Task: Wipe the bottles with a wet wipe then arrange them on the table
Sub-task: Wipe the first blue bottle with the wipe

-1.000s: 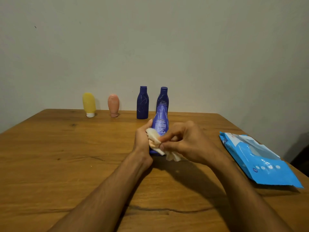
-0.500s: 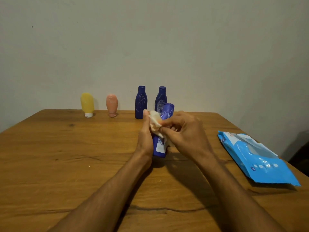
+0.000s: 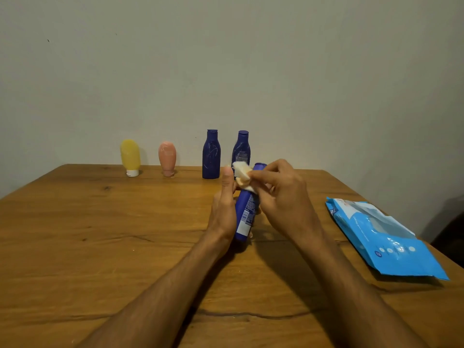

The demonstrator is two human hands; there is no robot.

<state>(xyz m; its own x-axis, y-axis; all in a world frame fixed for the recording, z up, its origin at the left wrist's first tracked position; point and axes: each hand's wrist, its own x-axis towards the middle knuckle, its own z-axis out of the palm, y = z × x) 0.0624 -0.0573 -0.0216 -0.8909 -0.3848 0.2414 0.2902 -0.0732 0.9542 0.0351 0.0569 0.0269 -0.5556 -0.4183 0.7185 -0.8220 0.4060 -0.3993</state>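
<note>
Item 1: blue bottle (image 3: 247, 212), printed label toward the camera, tilted with its cap away, base just above the wooden surface (image 3: 100, 234). It is gripped by the left hand (image 3: 224, 209), thumb straight up along its side and fingers wrapped behind.

Item 2: wet wipe (image 3: 242, 175), crumpled, pinched in the right hand (image 3: 283, 197) and pressed against the bottle's neck. The hands are close together on the bottle.

Item 3: row standing beyond the hands by the wall: yellow tube (image 3: 130, 156) and pink tube (image 3: 167, 158), both cap-down, beyond and left of the left hand; left dark bottle (image 3: 211, 154); right dark bottle (image 3: 241, 149), partly behind the wipe.

Item 4: blue wipe pack (image 3: 384, 234), lying flat, well right of the right hand.
</note>
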